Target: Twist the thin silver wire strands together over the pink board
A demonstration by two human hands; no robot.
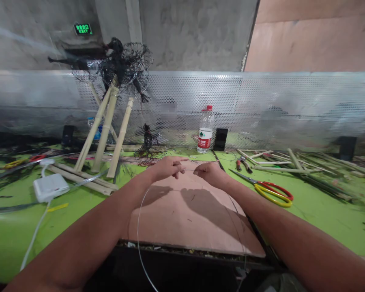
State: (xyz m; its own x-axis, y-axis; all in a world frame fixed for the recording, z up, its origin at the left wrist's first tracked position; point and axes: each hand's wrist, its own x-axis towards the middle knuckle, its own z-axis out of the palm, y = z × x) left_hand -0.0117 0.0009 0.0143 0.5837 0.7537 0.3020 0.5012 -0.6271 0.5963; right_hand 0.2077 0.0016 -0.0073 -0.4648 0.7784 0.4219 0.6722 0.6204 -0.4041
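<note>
A thin metal wire [138, 227] spans the short gap between my hands above a pinkish-brown board [170, 227]. From there it hangs in a wide loop below the board's front edge. My left hand [169, 166] has the index finger stretched out to the right; its other fingers are curled at the wire. In my right hand [211, 173], thumb and forefinger are pinched on the wire, facing the left hand. Both hands cast shadows on the board. Scissors [267, 190] with one red and one yellow handle lie right of my right hand.
Bamboo poles [106, 125] at the left carry a tangled black wire figure [118, 65]. Behind the board stand a red-capped bottle [205, 134] and a phone [220, 139]. A white power adapter [51, 187] sits left; bamboo strips [280, 166] lie right. A perforated metal divider [261, 93] runs behind.
</note>
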